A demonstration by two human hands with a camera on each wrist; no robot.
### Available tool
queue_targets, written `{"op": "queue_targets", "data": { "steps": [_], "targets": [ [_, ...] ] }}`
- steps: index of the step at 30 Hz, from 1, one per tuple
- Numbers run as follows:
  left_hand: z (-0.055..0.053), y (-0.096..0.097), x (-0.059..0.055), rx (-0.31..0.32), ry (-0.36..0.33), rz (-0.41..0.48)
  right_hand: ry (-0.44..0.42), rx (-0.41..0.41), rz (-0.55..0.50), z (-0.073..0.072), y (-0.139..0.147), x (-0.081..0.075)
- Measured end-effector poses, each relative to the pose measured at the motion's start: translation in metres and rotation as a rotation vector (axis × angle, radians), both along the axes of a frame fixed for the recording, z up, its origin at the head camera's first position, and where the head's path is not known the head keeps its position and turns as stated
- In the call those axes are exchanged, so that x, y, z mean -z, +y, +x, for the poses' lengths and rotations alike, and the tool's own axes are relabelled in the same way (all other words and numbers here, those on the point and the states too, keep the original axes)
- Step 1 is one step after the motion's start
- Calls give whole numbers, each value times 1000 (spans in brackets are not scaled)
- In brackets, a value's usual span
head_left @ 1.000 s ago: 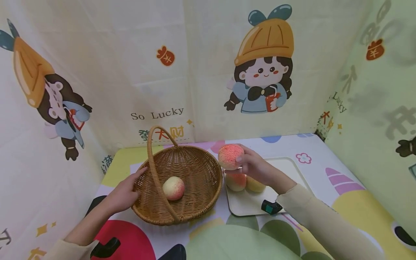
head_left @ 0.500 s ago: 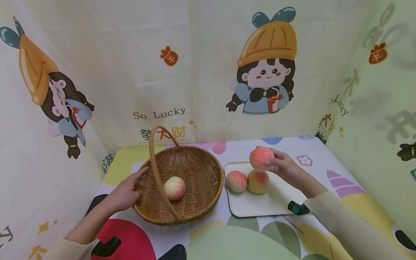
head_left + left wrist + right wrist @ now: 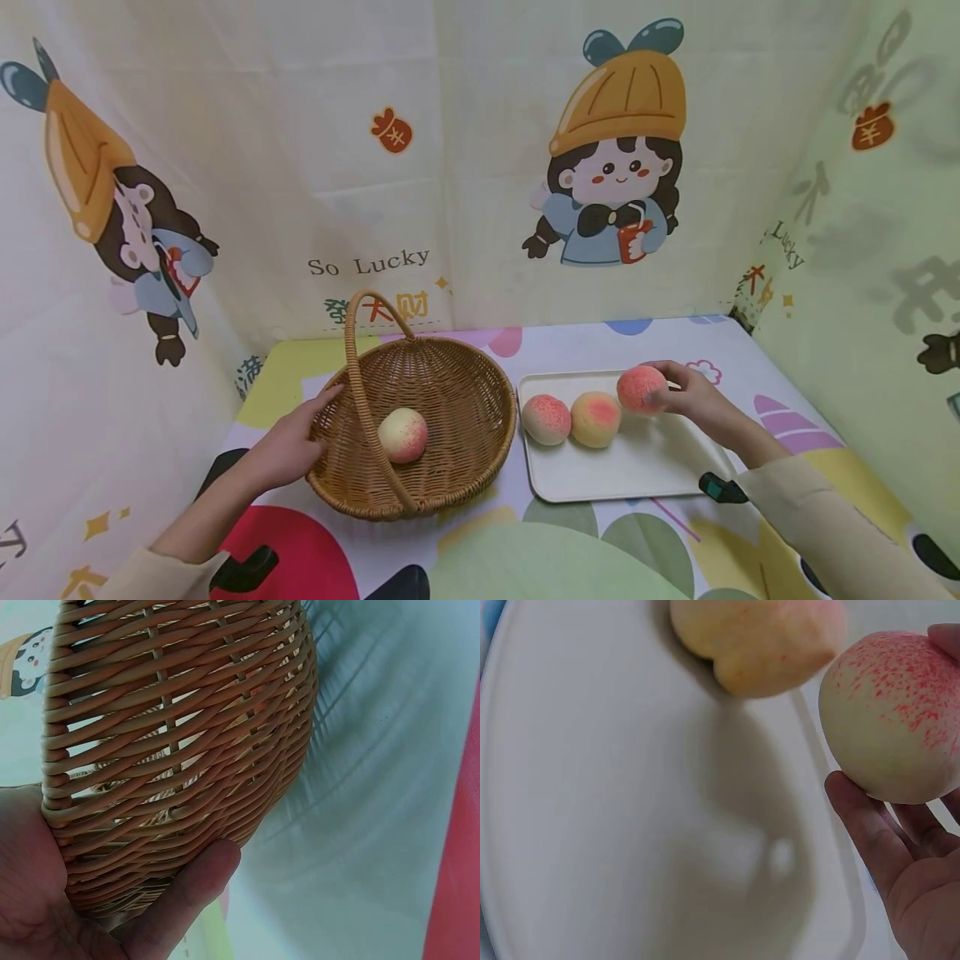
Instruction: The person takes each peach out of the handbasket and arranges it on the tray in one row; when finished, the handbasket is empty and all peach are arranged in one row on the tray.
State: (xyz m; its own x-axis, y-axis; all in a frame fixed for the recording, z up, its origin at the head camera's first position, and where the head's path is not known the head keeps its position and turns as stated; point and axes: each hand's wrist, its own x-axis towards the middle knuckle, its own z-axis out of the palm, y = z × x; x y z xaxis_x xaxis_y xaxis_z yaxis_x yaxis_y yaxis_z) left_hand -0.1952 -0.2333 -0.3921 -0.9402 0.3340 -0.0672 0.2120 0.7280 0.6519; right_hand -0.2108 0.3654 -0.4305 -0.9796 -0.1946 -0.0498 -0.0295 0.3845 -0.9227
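right hand [image 3: 697,402] grips a pink peach [image 3: 638,389], not yet set down; below it the tray [image 3: 600,478] bears 2 peaches [image 3: 547,419]. left hand [image 3: 287,447] grips the basket [image 3: 468,396], 1 pale peach [image 3: 405,435] inside.

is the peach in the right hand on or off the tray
Off the tray: the right hand grips the peach, and in the right wrist view a shadow lies apart from it.

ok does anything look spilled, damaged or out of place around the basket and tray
Nothing stands out. The wicker basket looks intact, with one peach inside; two peaches rest on the white tray without any spill. The right hand holds another peach, and no damage shows on it.
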Motion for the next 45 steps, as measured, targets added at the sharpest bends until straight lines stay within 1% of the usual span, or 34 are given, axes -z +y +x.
{"op": "queue_targets", "data": {
  "steps": [5,10,14,17,20,24,27,31,34,38,42,45],
  "targets": [
    [0,0,2,-2,-11,21,8,7,109,2,5,8],
    [-1,-1,3,-4,-17,29,3,-12,164,4,6,13],
    [-1,-1,2,0,-21,25,17,-31,228,5,4,15],
    [0,0,1,2,-21,24,27,-40,269,6,4,13],
    [0,0,1,1,-20,25,54,-65,272,7,6,11],
    [0,0,1,-2,-17,17,87,-97,242,8,8,10],
    [0,0,1,-3,-18,16,77,-104,232,8,8,11],
    [-1,0,1,0,-23,28,70,-118,250,8,8,9],
    [0,0,0,0,-27,34,82,-135,257,6,5,2],
    [1,0,-2,2,-13,22,121,-152,255,-2,-8,-16],
    [0,0,-3,1,-8,13,160,-183,246,-15,-33,-39],
    [0,-1,-2,0,-12,13,169,-227,221,-26,-56,-56]
  ]
}}
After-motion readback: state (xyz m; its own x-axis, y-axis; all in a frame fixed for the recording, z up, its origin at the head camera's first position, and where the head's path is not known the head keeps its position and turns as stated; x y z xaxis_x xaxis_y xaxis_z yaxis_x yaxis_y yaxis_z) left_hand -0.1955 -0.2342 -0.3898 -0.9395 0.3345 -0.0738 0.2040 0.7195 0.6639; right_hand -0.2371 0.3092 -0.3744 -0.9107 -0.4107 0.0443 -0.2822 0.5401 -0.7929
